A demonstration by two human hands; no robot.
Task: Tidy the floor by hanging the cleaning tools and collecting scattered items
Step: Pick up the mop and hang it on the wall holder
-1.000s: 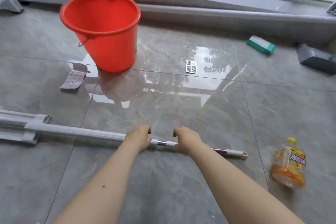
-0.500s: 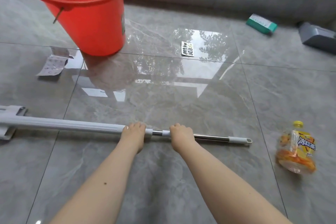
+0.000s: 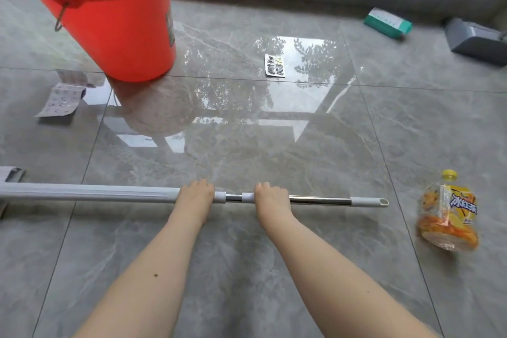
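Barely started, by the look of it: nothing is hung and nothing is collected yet. Left hand (image 3: 195, 197) curls over the mop handle (image 3: 87, 192) at the end of its grey sleeve, fingers wrapped round it. Right hand (image 3: 271, 198) grips the same handle just beside the left, on the metal section, a short collar showing between the two fists. Handle lies flat along the floor (image 3: 301, 145), or maybe just lifted off it, hard to tell from above. Its capped tip pokes out to the right of the right hand; the mop head end runs off to the far left, mostly out of view.

Further right of the right hand, a crumpled drink bottle (image 3: 448, 214) lies on its side. Ahead of both hands, well apart, a blister pack (image 3: 275, 65). Ahead and left, an orange bucket (image 3: 109, 22) with a paper leaflet (image 3: 61, 97) near it. Far ahead right, a green box (image 3: 388, 22) and a grey dustpan (image 3: 477, 41), all waiting.
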